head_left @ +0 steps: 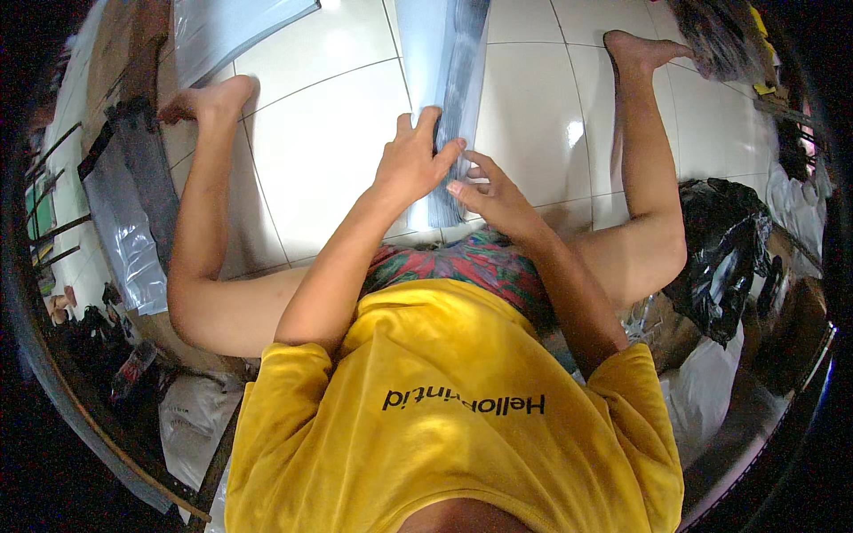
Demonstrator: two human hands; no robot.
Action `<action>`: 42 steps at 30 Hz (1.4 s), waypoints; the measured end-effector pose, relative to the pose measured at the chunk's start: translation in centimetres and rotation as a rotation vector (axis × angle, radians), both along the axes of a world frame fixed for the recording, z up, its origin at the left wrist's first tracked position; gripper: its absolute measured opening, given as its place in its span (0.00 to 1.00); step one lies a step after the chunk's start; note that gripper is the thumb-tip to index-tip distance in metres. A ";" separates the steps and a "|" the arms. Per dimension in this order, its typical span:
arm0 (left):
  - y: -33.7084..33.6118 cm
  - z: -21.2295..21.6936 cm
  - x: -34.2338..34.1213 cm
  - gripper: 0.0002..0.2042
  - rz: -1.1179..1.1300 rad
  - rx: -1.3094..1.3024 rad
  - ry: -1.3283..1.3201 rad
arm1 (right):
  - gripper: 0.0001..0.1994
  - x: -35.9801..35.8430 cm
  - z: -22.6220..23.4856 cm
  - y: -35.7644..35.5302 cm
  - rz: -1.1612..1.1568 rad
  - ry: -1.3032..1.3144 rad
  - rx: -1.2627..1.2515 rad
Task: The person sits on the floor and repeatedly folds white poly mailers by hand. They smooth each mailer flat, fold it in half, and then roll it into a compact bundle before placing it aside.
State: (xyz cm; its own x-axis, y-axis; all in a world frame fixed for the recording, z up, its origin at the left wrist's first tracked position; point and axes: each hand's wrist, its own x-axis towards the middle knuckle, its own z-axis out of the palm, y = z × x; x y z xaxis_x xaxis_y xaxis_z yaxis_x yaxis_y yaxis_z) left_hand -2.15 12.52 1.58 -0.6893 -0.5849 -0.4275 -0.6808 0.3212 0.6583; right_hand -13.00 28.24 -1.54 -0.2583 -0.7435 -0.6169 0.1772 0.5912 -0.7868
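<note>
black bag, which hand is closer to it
Right. The right hand is left of the black bag, apart from it; the left hand is farther left, at the plastic sheets.

Glossy plastic sheets (455, 75) (smooth-looking)

You can't see the far end of your folded plastic sheeting (458, 67), cut off by the top edge, your left hand (411, 162) hides part of it, and the dark clutter (86, 342) leftward is indistinct.
</note>
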 end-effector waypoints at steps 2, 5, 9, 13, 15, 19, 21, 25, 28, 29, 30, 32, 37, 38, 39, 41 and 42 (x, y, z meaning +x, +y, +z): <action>0.1 -0.7 0.4 0.30 -0.022 0.004 -0.034 | 0.48 0.4 0.7 -0.3 -0.034 0.009 0.012; -0.6 -2.4 1.4 0.30 -0.012 0.137 0.111 | 0.50 0.1 -0.4 0.0 -0.073 0.086 0.030; -1.7 -3.8 2.4 0.24 -0.001 0.189 0.180 | 0.43 -1.9 -4.2 0.6 -0.149 0.186 0.056; -3.0 -4.0 4.4 0.24 0.032 0.289 0.089 | 0.31 -3.3 -6.1 2.3 -0.150 0.231 0.113; -2.6 -4.2 4.9 0.27 0.107 0.160 0.011 | 0.29 -3.7 -5.8 2.4 -0.073 0.267 0.154; -1.3 -4.0 4.6 0.42 0.146 -0.400 -0.076 | 0.29 -3.7 -7.7 3.0 -0.076 0.324 0.194; -0.6 -3.8 3.3 0.47 0.101 -0.621 -0.017 | 0.29 -3.1 -5.9 2.0 -0.063 0.394 0.248; 0.7 -4.2 0.4 0.52 0.028 -0.541 -0.180 | 0.28 -3.3 -7.0 2.6 -0.050 0.451 0.272; -0.4 -5.2 1.0 0.49 0.093 -0.494 -0.145 | 0.28 -3.1 -6.3 2.8 -0.003 0.522 0.223; -0.9 -5.8 1.7 0.49 0.127 -0.493 -0.100 | 0.28 -3.0 -6.0 2.7 -0.009 0.523 0.213; -1.5 -6.3 2.4 0.49 0.146 -0.515 -0.099 | 0.28 -2.9 -5.7 2.4 -0.015 0.524 0.203; -2.4 -5.2 3.8 0.48 0.201 -0.487 -0.178 | 0.27 -3.5 -5.5 2.5 0.005 0.573 0.225; -6.8 -3.8 8.2 0.42 0.618 0.073 0.074 | 0.24 -8.9 -3.9 1.8 0.006 0.617 0.242; -7.4 -5.6 8.7 0.42 0.687 0.184 0.144 | 0.24 -10.2 -3.2 1.1 0.012 0.619 0.257; -7.9 -7.3 9.1 0.42 0.753 0.295 0.216 | 0.24 -10.9 -2.5 0.7 0.017 0.621 0.271; -6.1 -6.0 5.8 0.41 0.735 0.170 0.137 | 0.24 -11.7 -2.3 0.9 0.012 0.607 0.269; -5.6 -5.2 4.8 0.39 0.609 0.128 0.062 | 0.24 -12.2 -3.6 1.5 0.012 0.608 0.251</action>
